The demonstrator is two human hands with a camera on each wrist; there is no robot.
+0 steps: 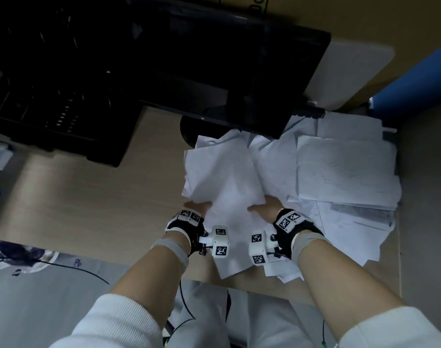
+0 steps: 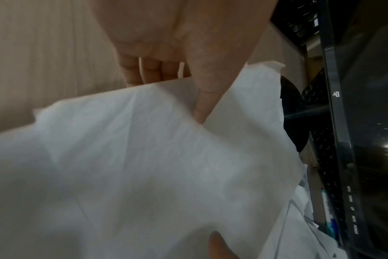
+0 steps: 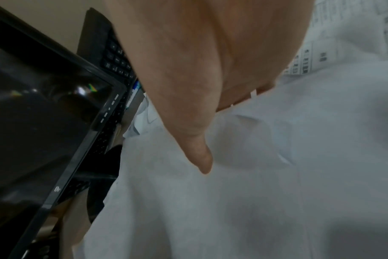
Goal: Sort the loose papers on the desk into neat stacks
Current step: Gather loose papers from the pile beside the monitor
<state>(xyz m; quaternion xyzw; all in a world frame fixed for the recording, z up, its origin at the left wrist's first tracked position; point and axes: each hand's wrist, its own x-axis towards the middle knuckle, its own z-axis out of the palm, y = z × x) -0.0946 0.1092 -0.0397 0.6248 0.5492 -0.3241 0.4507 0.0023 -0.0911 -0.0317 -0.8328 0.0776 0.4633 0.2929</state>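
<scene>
Both hands' grip clamps the paper bundle [image 1: 224, 187], long axis pointing away toward the monitor [image 1: 239, 71]

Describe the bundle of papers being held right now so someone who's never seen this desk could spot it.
Start at the dark monitor on the wooden desk; white sheets spread out below its stand. The held bundle sits at their left edge, gripped by the left hand and right hand. Unlike the flat, printed sheets beside it, it looks blank and buckled.

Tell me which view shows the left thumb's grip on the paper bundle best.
Left wrist view: the left hand presses its thumb onto the paper bundle, fingers underneath. The head view shows only the hand at the bundle's edge, blurred. The right wrist view shows the right hand instead.
</scene>
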